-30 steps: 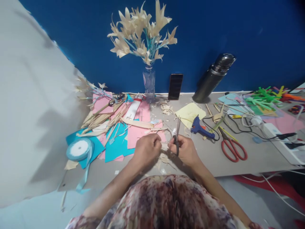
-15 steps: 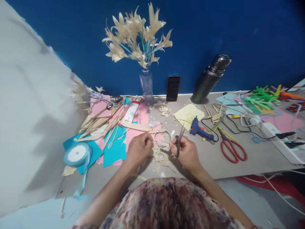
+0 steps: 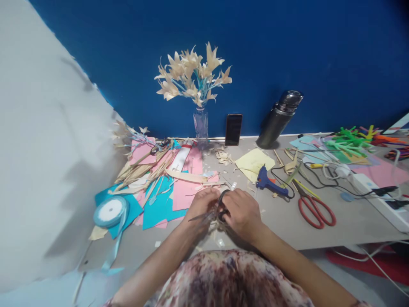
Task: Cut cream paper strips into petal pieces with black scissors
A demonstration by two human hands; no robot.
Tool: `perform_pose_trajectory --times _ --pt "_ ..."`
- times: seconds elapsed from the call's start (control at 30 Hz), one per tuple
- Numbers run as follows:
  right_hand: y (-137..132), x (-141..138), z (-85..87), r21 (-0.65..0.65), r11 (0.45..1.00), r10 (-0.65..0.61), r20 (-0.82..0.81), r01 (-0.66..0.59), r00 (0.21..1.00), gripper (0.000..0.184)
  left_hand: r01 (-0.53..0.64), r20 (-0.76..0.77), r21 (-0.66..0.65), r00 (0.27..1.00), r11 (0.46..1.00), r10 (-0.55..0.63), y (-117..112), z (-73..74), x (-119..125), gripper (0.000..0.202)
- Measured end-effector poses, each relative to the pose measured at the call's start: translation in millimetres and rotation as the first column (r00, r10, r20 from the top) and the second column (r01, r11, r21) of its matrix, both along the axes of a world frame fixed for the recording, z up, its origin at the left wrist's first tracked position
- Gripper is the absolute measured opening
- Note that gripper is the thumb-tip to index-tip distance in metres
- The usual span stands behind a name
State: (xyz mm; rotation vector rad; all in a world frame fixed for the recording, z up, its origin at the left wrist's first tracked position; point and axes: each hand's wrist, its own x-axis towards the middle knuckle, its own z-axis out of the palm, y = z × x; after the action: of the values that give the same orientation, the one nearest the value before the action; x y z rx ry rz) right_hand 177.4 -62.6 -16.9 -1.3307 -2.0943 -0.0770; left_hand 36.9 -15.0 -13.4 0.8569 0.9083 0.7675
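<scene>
My right hand (image 3: 243,209) is closed on a pair of black-handled scissors (image 3: 220,209); the blades point left and lie in front of my left wrist. My left hand (image 3: 204,202) is closed right beside them, its fingertips close to the scissor handles. What it pinches is hidden. Beneath both hands, pale husk scraps (image 3: 214,228) lie on the grey table. Just beyond the fingers, a long beige husk strip (image 3: 188,176) rests on pink and blue paper sheets.
A blue glue gun (image 3: 270,183) and red-handled scissors (image 3: 316,211) lie to the right. Blue ribbon (image 3: 110,212) sits at left. Along the wall stand husk flowers (image 3: 194,76) in a bottle, a phone (image 3: 234,130) and a dark flask (image 3: 277,121). A power strip (image 3: 380,200) with cables is far right.
My hands have come together; the right moved left and turned the scissors so the blades point left instead of away. The camera view has tilted up slightly.
</scene>
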Motion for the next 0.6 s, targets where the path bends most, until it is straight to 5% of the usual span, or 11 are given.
perform_pose_trajectory --times 0.1,0.23,0.33,0.43,0.6 --pt "-3 10 1.9 -0.162 0.986 -0.095 -0.348 0.039 0.933 0.006 -0.037 0.112 -0.124 0.992 0.992 0.051 0 1.2 -4 0.020" --pt "-2 21 4.3 -0.495 0.868 -0.390 -0.710 -0.022 0.587 0.020 -0.027 0.121 -0.126 0.992 0.992 0.042 -3 2.5 -2 0.022" --pt "1 20 4.8 -0.556 0.811 -0.449 -0.792 -0.184 0.414 0.032 -0.020 0.094 -0.093 0.995 0.995 0.029 -6 4.7 3 0.023" --pt "3 16 6.4 -0.589 0.793 -0.506 -0.779 -0.157 0.371 0.030 0.012 0.064 -0.065 0.998 0.998 -0.008 -8 7.8 4 0.024" --pt "1 17 9.9 -0.607 0.756 -0.469 -0.763 -0.245 0.446 0.027 0.081 0.048 -0.023 0.996 0.996 -0.080 -8 8.4 0 0.024"
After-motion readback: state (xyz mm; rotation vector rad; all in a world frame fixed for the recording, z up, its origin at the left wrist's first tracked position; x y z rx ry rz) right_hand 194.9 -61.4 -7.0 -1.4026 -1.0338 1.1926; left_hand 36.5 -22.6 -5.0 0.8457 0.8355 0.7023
